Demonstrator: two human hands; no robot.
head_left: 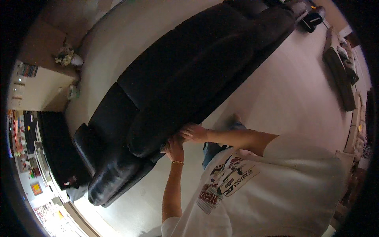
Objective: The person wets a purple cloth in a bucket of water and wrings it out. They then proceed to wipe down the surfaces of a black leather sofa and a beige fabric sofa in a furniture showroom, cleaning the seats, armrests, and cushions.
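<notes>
A long black leather sofa [189, 68] runs diagonally across the view, with its seat front towards me. My left hand [174, 148] is at the lower front edge of the seat cushion, its fingers bent against the dark leather. Close beside it, my right hand [194, 132] lies at the same edge, and the two hands almost meet. The fingertips of both are partly lost in shadow, so whether they grip the edge or something small there cannot be told. A thin bracelet [177, 162] circles my left wrist.
Pale floor [284, 86] lies around the sofa. Black furniture [56, 148] stands to the left, near a flower vase [77, 60]. A dark, low bench-like piece [340, 77] is at the right. Dark objects [311, 22] lie beyond the sofa's far end. My legs are in front of the seat.
</notes>
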